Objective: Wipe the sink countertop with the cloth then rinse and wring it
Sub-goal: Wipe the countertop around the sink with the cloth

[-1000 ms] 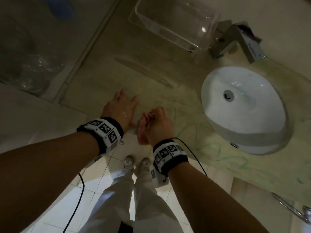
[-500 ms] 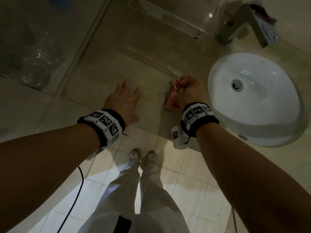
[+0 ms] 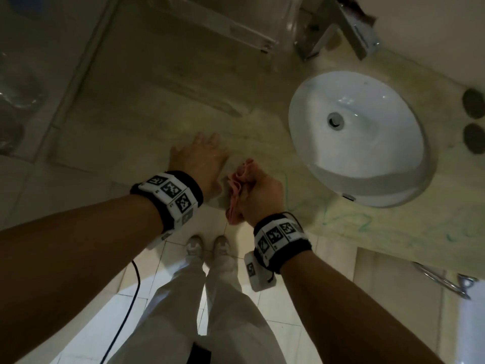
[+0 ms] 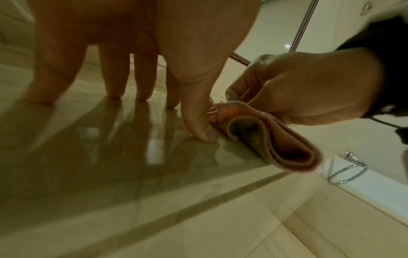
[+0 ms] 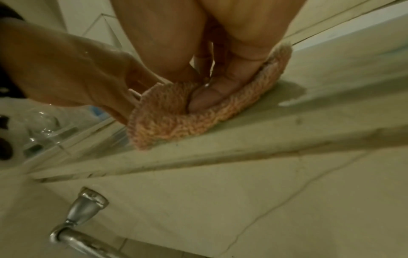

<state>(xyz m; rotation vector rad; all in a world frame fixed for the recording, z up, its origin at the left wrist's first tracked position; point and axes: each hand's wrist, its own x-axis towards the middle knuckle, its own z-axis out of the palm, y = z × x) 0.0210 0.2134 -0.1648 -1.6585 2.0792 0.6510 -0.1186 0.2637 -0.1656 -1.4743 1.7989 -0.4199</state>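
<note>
A folded pink cloth sits at the front edge of the beige stone countertop, gripped by my right hand. The right wrist view shows the cloth pressed on the counter with fingers curled over it. My left hand lies just left of it, fingers spread flat on the counter. In the left wrist view its straight fingers touch the wet surface and the thumb touches the cloth. The white oval sink lies to the right, with the chrome faucet behind it.
A clear plastic box stands at the back of the counter. Green scribbled marks cover the counter in front of the sink. Two dark round objects sit at the far right. A chrome towel ring hangs below the counter.
My right hand with the cloth went out toward the sink, then drew back to the front edge beside the left hand. The left hand stayed flat on the counter.
</note>
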